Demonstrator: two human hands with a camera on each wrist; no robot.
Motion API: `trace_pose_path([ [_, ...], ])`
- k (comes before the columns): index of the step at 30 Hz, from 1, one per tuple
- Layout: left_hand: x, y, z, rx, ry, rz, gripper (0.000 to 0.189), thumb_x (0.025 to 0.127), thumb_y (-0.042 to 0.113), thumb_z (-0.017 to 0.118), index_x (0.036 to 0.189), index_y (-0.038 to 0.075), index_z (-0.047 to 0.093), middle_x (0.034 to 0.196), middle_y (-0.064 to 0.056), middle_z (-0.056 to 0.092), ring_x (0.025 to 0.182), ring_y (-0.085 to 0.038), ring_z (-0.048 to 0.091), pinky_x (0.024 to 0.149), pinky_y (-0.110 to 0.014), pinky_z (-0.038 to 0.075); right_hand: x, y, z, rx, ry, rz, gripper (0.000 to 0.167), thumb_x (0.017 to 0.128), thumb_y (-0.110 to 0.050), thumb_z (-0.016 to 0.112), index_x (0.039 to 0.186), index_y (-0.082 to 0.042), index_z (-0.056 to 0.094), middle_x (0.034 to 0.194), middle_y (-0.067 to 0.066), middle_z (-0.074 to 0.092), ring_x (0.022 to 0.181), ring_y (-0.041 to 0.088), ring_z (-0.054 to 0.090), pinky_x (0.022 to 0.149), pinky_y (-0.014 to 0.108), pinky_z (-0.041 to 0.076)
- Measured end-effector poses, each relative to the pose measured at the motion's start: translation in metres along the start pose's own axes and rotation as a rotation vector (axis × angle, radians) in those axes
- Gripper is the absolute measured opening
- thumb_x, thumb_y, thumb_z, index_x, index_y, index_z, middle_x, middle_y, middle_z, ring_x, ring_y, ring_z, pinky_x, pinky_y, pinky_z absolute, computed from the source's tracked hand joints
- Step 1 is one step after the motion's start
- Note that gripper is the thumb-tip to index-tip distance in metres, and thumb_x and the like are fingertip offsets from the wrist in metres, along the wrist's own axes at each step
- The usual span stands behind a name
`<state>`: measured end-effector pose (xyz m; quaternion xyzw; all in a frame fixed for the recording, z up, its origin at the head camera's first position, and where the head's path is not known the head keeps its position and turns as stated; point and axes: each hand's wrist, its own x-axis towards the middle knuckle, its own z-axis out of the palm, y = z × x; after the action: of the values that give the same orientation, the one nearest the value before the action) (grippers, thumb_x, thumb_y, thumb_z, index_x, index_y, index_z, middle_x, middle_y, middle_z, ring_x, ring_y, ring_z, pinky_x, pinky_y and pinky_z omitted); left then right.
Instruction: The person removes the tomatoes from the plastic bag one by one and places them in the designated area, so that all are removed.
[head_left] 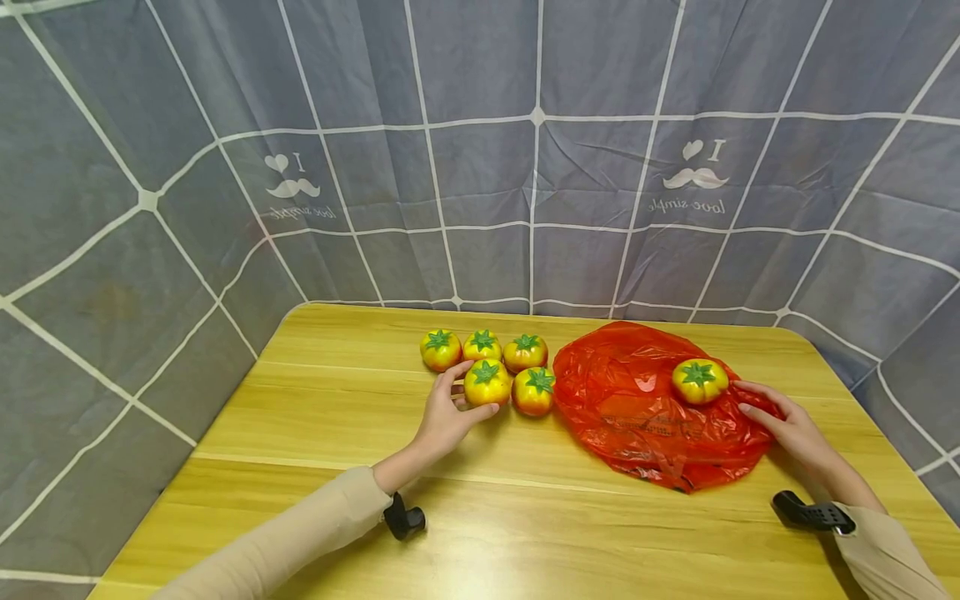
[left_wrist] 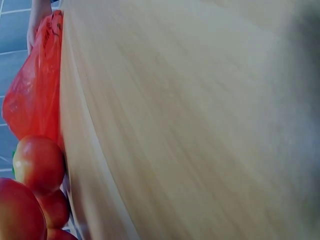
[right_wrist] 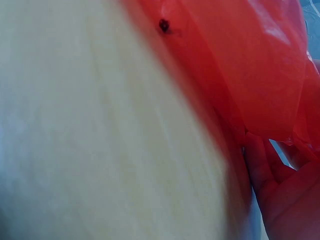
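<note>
My left hand grips a yellow-and-red tomato with a green star-shaped calyx, thumb at its near side and fingers behind its left side. This tomato overlaps the front of a close group of several like it, such as the right front tomato. My right hand holds the right edge of a crumpled red plastic bag, thumb and forefinger at the film. Another tomato shows over the bag near these fingertips. In the right wrist view, red film hides part of the fingers.
The wooden table carries everything. Behind it and at both sides hangs a grey curtain with white lines. A black strap mount sits on the left wrist and another on the right.
</note>
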<state>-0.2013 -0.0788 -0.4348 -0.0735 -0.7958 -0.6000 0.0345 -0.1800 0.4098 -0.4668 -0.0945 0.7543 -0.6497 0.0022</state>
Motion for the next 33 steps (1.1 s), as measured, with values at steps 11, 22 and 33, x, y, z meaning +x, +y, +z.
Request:
trace_pose_path([
  [11,0.004,-0.007,0.000,0.036,-0.022,-0.056,0.071,0.076,0.011,0.079,0.138,0.003,0.045,0.133,-0.021,0.044,0.102,-0.027,0.052,0.090,-0.039,0.048,0.000,0.001,-0.001,0.007,-0.011,-0.001,0.038,0.098,-0.004,0.049,0.132,-0.018,0.056,0.113,-0.023,0.063,0.090,-0.003,0.063,0.070,0.016,0.054],
  [22,0.007,-0.012,0.002,0.058,-0.052,-0.082,0.070,0.077,0.009,0.078,0.138,0.000,0.044,0.133,-0.021,0.044,0.103,-0.027,0.053,0.090,-0.037,0.050,0.001,0.002,-0.001,0.032,-0.017,0.010,0.037,0.098,-0.004,0.048,0.132,-0.018,0.056,0.113,-0.022,0.063,0.090,-0.002,0.064,0.070,0.017,0.054],
  [33,0.009,-0.014,0.001,0.060,-0.075,-0.107,0.071,0.077,0.008,0.078,0.138,-0.002,0.042,0.136,-0.022,0.043,0.108,-0.029,0.052,0.093,-0.040,0.050,0.001,0.003,-0.001,0.018,-0.019,-0.003,0.038,0.098,-0.004,0.048,0.133,-0.017,0.056,0.114,-0.022,0.062,0.089,-0.002,0.064,0.070,0.017,0.054],
])
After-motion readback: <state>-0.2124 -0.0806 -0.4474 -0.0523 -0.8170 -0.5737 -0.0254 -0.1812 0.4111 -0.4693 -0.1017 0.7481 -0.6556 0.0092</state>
